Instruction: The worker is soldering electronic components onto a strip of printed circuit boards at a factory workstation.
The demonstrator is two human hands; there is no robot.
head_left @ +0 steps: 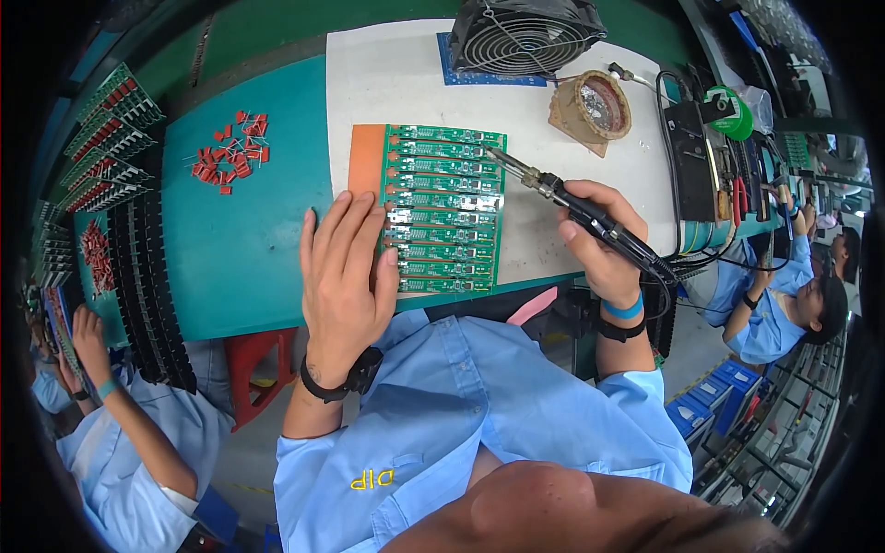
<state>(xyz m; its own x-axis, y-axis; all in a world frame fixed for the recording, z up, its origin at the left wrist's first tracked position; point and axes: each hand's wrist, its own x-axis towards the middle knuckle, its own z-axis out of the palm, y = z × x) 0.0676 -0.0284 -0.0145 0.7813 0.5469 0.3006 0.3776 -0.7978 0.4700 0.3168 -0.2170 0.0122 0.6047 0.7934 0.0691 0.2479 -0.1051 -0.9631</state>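
A green circuit board panel (452, 210), made up of several narrow strips, lies over an orange backing sheet (368, 152) on the white part of the table. My left hand (346, 272) rests flat along its left edge, fingers stretched out over the orange sheet and the thumb near the lower strips. In my right hand (604, 244) is a soldering iron (544, 182) with a black handle and metal shaft. Its tip points left, at the upper right end of the panel; whether it touches the board I cannot tell.
Beyond the panel stand a black fan (525, 39) and a round pot (592, 106) with silvery contents. Loose red components (230, 158) lie on the green mat (267, 244). A black stand with tools (696, 161) is at right. Co-workers sit on both sides.
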